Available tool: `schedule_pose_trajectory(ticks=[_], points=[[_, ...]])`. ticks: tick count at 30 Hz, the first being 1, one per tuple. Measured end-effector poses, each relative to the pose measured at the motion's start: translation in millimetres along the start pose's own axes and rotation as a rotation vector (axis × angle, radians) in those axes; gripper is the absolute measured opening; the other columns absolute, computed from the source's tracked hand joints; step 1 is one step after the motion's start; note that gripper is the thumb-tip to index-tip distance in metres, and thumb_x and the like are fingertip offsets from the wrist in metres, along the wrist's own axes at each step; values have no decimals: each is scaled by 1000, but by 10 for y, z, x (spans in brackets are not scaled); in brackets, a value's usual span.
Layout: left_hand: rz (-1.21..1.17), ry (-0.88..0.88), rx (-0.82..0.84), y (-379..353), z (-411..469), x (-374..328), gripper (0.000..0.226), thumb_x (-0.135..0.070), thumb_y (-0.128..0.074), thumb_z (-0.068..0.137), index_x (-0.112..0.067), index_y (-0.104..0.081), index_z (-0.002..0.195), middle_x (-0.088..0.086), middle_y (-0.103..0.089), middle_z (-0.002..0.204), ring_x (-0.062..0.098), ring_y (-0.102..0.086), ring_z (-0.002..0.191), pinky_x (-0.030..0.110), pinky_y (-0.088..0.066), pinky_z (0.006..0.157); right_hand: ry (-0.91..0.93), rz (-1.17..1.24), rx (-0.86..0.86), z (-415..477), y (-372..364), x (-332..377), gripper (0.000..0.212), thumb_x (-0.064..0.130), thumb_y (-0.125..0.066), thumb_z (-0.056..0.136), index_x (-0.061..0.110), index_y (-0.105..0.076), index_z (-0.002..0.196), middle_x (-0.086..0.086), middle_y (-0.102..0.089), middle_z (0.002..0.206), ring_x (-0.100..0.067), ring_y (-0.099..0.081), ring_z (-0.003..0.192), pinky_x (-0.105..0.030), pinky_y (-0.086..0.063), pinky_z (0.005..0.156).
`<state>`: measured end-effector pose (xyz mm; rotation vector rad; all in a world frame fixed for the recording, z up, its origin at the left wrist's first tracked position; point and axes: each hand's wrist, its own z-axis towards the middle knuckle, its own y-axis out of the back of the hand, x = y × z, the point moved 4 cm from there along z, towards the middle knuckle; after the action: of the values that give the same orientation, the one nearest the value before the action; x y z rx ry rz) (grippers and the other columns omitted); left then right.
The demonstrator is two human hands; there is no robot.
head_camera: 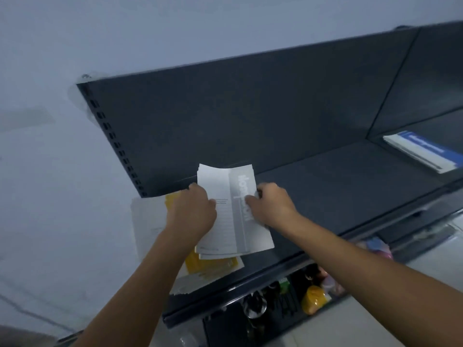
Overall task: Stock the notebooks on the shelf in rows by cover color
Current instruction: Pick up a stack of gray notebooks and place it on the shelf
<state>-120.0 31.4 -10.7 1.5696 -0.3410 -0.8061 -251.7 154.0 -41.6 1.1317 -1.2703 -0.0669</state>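
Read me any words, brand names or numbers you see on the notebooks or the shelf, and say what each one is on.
Grey stripe on the white notebook stack held by both hands: large white lettering, sideways, too blurred to read.
Small print lines on that same cover: too small to read.
Blue-and-white notebooks at right on the dark metal shelf: white lettering, blurred, unreadable.
Yellow notebooks underneath: no readable text.

White lettering runs along the grey band of the white paper-covered notebook (233,209), too blurred to read for certain.
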Motion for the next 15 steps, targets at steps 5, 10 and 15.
schedule_pose_trajectory(ticks=[5,10,15], points=[[-44,-130,56,-250,166,-713,34,-34,-54,100,-6,-45,118,14,-59,118,33,-60,107,33,-40,73,-126,-97,-158,-23,592,-430,26,21,-56,93,8,-55,71,-7,-67,79,-19,-57,64,-30,-48,61],[-59,-272,75,-471,261,-1521,23,-25,-53,97,-8,-38,98,19,-59,113,37,-59,105,35,-42,73,-196,-209,-250,2,1127,-901,30,26,-53,93,17,-47,66,-4,-61,87,-28,-62,83,-33,-48,66],[-26,-373,97,-743,309,-2476,22,-23,-52,97,-4,-43,103,17,-59,112,36,-59,103,35,-41,71,-232,-263,-333,70,1763,-1574,20,33,-51,94,13,-50,91,-10,-61,107,-35,-61,95,-35,-44,71]])
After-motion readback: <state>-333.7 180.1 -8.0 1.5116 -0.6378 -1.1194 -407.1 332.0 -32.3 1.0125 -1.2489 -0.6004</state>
